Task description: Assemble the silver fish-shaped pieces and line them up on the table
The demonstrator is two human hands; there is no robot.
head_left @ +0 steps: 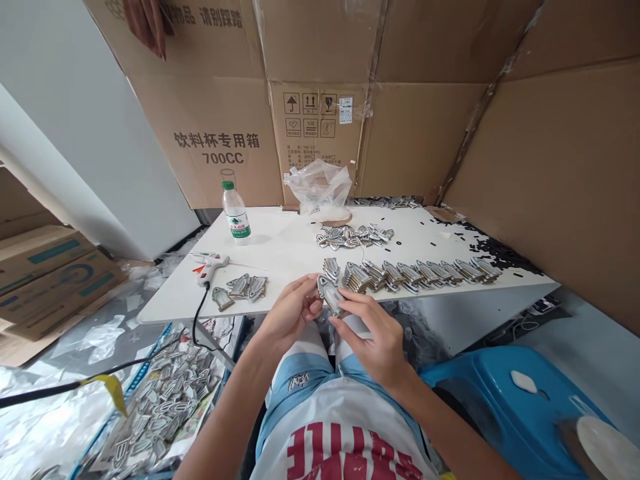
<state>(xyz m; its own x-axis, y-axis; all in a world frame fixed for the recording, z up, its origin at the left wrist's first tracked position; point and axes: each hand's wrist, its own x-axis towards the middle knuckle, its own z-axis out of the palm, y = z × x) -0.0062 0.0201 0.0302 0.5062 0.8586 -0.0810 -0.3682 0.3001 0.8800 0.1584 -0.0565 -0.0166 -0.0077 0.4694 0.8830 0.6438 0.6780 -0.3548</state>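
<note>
Just over the table's front edge, both hands hold one small silver-grey metal piece point(330, 295) shaped like a pointed shield. My left hand point(299, 303) pinches its left side, and my right hand point(373, 333) grips its right side with thumb and fingers. Right behind it lies a similar metal piece point(331, 267). A long row of such pieces point(425, 274), stacked and overlapping with brassy lower edges, runs to the right. Farther back is a loose heap of them point(350, 235). To the left sits a smaller group point(245, 287).
On the white table point(285, 250) stand a green-capped bottle point(236, 215), a white glue gun point(213, 268) with a black cord, and a clear plastic bag point(321, 190). Small black parts point(500, 257) are scattered at right. Many metal pieces point(170, 393) lie low left; a blue stool point(500, 400) stands right.
</note>
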